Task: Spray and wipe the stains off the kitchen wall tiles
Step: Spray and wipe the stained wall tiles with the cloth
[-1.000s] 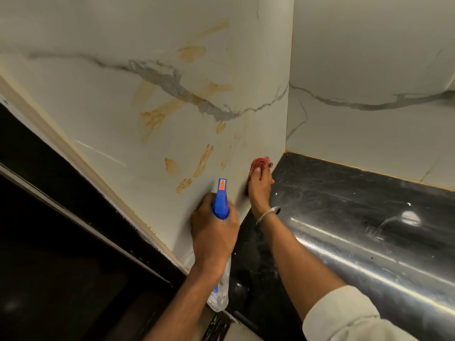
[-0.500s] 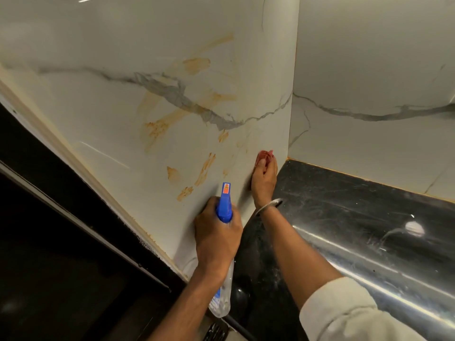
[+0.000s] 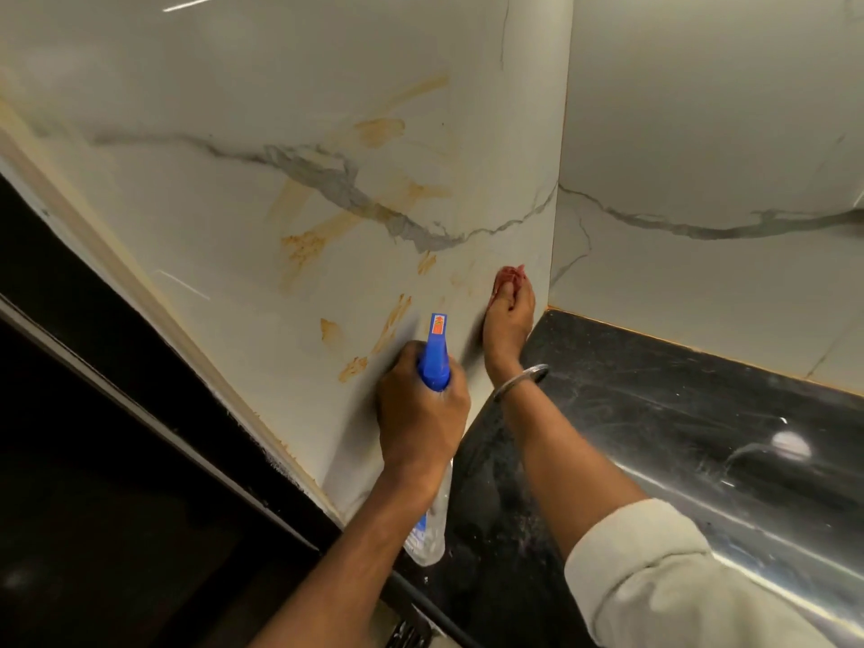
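Red cloth [image 3: 510,275] shows only as a scrap past the fingertips of the right hand [image 3: 509,322], whose flat fingers press it to the wall tile [image 3: 224,100]. The left hand [image 3: 421,413] is clamped round one blue-headed spray bottle [image 3: 435,353], hiding its trigger. At least seven orange stains [image 3: 304,247] lie above and left of it.

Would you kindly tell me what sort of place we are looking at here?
Most likely a kitchen corner: glossy white marble-look wall tiles with grey veins and orange-brown stains meet a polished black stone countertop, and the left hand grips a clear spray bottle with a blue nozzle.
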